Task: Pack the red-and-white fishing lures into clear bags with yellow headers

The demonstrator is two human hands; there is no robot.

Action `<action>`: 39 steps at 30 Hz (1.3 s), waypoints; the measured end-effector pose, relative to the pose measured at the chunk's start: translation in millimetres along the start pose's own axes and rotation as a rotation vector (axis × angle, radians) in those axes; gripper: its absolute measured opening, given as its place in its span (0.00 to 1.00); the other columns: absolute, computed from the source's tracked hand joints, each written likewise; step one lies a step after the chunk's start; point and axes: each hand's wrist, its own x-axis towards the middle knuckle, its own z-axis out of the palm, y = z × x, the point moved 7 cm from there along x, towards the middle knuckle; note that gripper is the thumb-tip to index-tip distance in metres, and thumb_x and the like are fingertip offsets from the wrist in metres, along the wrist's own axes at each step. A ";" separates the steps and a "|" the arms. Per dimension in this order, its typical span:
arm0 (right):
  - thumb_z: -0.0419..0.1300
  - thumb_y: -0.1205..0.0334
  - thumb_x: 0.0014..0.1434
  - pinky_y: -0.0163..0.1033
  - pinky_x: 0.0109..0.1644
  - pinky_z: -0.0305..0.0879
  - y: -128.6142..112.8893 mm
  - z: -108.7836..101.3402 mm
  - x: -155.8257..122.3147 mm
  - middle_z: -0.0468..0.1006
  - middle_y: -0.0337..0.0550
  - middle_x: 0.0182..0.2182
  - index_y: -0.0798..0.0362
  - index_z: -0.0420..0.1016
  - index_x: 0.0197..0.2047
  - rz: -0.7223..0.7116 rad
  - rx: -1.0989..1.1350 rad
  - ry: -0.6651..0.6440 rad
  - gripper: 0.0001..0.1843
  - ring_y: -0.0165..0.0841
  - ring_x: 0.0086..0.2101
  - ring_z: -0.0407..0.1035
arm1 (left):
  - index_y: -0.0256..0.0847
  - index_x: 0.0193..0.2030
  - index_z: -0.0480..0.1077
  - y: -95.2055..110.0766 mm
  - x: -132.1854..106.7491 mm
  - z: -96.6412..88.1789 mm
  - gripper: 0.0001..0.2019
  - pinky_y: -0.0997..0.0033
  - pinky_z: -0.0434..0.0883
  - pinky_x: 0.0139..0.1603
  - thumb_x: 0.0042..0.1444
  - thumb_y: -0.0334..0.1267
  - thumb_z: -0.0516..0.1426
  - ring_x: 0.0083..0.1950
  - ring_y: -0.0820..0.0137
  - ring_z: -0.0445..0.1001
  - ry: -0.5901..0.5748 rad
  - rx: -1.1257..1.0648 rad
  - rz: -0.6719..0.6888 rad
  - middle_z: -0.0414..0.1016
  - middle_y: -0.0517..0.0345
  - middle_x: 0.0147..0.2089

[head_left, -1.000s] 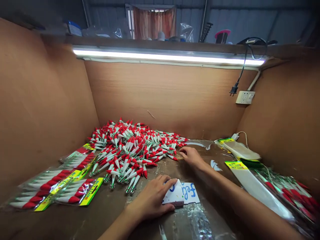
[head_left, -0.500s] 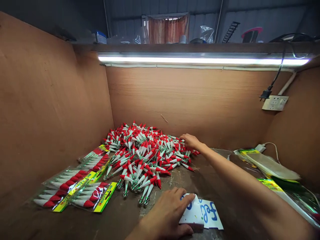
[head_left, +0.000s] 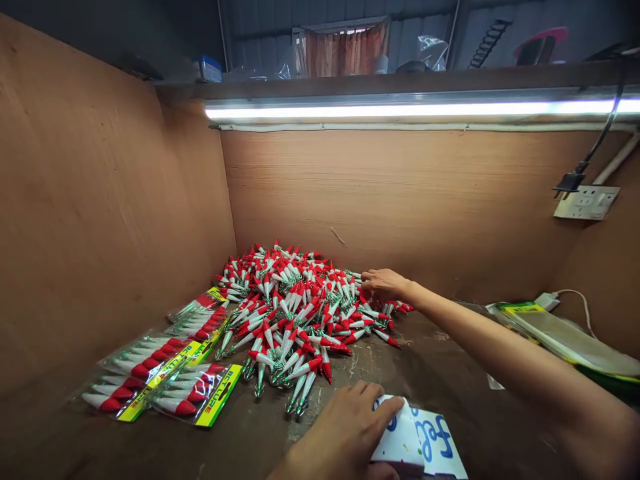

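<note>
A big heap of red-and-white fishing lures [head_left: 300,303] with green-tinted hooks spreads over the bench against the back panel. At its right edge, my right hand [head_left: 384,283] reaches in with bent fingers against the lures. Its fingertips are partly hidden, so what they hold cannot be made out. My left hand [head_left: 345,423] grips a small white box [head_left: 400,437] with blue lettering near the front edge, thumb and fingers on opposite sides. An open white flap [head_left: 437,443] with blue letters extends from the box's right side.
Packed lures in clear bags [head_left: 185,393] with yellow-green headers lie at left. A stack of flat clear bags [head_left: 565,330] lies at right. A black plug [head_left: 570,181] hangs before the wall socket [head_left: 587,202]. Wooden panels enclose the bench under a tube light [head_left: 400,110].
The whole view has swung slightly left, so things appear farther right. My right hand stays at the heap's right edge with its fingers slightly shifted. My left hand keeps hold of the box.
</note>
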 end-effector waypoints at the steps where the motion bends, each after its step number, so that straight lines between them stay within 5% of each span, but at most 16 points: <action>1: 0.59 0.70 0.59 0.38 0.44 0.64 0.0 -0.2 -1.0 0.73 0.49 0.50 0.48 0.75 0.50 -0.005 -0.008 -0.001 0.16 0.39 0.46 0.68 | 0.55 0.70 0.52 0.0 0.2 0.2 0.41 0.51 0.69 0.55 0.53 0.61 0.62 0.58 0.50 0.68 -0.003 0.002 -0.001 0.67 0.49 0.61; 15: 0.59 0.71 0.60 0.37 0.43 0.63 11.0 2.0 -12.1 0.79 0.47 0.36 0.49 0.75 0.46 0.099 0.053 0.007 0.12 0.39 0.43 0.70 | 0.55 0.70 0.53 -0.9 -0.9 0.3 0.42 0.50 0.70 0.54 0.52 0.61 0.62 0.57 0.49 0.69 0.022 0.008 0.004 0.68 0.49 0.60; 23: 0.55 0.70 0.63 0.44 0.56 0.63 37.5 -25.1 -49.5 0.75 0.58 0.51 0.56 0.73 0.53 0.512 0.263 0.402 0.15 0.44 0.53 0.67 | 0.53 0.69 0.55 3.0 -3.4 -5.6 0.42 0.50 0.69 0.57 0.51 0.60 0.64 0.58 0.50 0.68 0.010 -0.018 -0.012 0.68 0.49 0.61; 27: 0.50 0.59 0.68 0.45 0.54 0.68 39.4 -34.6 -89.7 0.77 0.58 0.53 0.60 0.72 0.57 0.701 0.474 0.607 0.21 0.43 0.50 0.73 | 0.55 0.69 0.55 3.8 -4.4 -9.3 0.43 0.51 0.70 0.57 0.48 0.57 0.67 0.57 0.51 0.69 0.032 -0.040 -0.010 0.69 0.51 0.60; 30: 0.51 0.47 0.67 0.44 0.45 0.73 13.6 -29.0 -133.2 0.82 0.55 0.45 0.61 0.76 0.55 0.748 0.639 0.648 0.27 0.43 0.42 0.78 | 0.56 0.68 0.56 2.1 -3.6 -9.6 0.43 0.51 0.70 0.55 0.47 0.55 0.68 0.57 0.51 0.69 0.034 -0.038 -0.029 0.69 0.52 0.60; 33: 0.60 0.42 0.60 0.44 0.49 0.73 -33.4 -8.9 -184.8 0.83 0.51 0.46 0.56 0.79 0.53 0.756 1.026 0.650 0.29 0.44 0.46 0.77 | 0.56 0.69 0.55 -0.3 -2.0 -10.4 0.44 0.52 0.69 0.57 0.46 0.52 0.68 0.58 0.51 0.69 0.033 -0.049 -0.051 0.68 0.52 0.61; 36: 0.64 0.39 0.55 0.44 0.49 0.73 -84.5 19.4 -230.7 0.83 0.49 0.45 0.52 0.81 0.50 0.859 1.516 0.571 0.28 0.44 0.46 0.77 | 0.55 0.69 0.54 -0.8 -0.5 -12.7 0.45 0.54 0.68 0.59 0.46 0.49 0.69 0.58 0.52 0.68 0.030 -0.071 -0.057 0.67 0.52 0.62; 39: 0.63 0.36 0.54 0.40 0.36 0.73 -118.4 30.8 -256.2 0.84 0.46 0.34 0.50 0.83 0.41 0.932 1.602 0.389 0.26 0.39 0.33 0.78 | 0.55 0.69 0.55 1.9 0.6 -14.2 0.43 0.55 0.67 0.60 0.48 0.48 0.68 0.59 0.53 0.68 0.020 -0.077 -0.041 0.67 0.53 0.62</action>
